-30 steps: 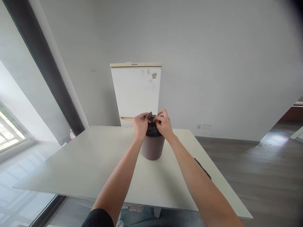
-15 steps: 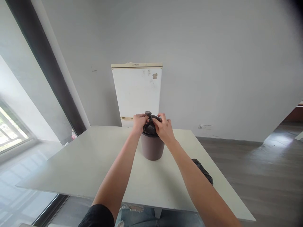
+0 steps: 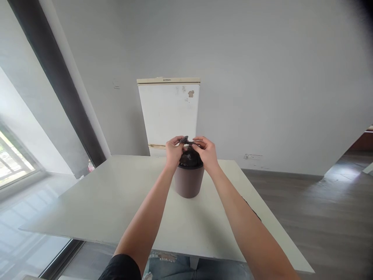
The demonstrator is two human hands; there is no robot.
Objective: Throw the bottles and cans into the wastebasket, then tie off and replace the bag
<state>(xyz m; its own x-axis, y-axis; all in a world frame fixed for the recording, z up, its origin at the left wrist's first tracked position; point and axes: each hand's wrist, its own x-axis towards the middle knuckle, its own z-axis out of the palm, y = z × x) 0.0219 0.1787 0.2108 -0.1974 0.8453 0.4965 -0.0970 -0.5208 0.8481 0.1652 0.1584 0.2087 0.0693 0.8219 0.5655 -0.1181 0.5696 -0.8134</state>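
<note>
A brownish-purple trash bin [image 3: 189, 182] stands upright on the white table. Out of its top bulges a black plastic garbage bag [image 3: 190, 158], its neck gathered and twisted above the rim. My left hand [image 3: 174, 151] pinches the gathered top from the left, a tuft of plastic poking up past the fingers. From the right, my right hand [image 3: 206, 151] grips the bag's top between thumb and fingers. A strand of plastic stretches between the two hands. My fingers partly hide the knot area.
The white table [image 3: 122, 202] spreads out around the bin. Behind it stands a white refrigerator [image 3: 169, 112] against the grey wall. A black folded item [image 3: 252, 210] at the table's right is mostly hidden by my right forearm. A window is at the left.
Both hands have shifted slightly, and the bag's top is now pulled into a strand between them. My right forearm now covers most of the black item on the table.
</note>
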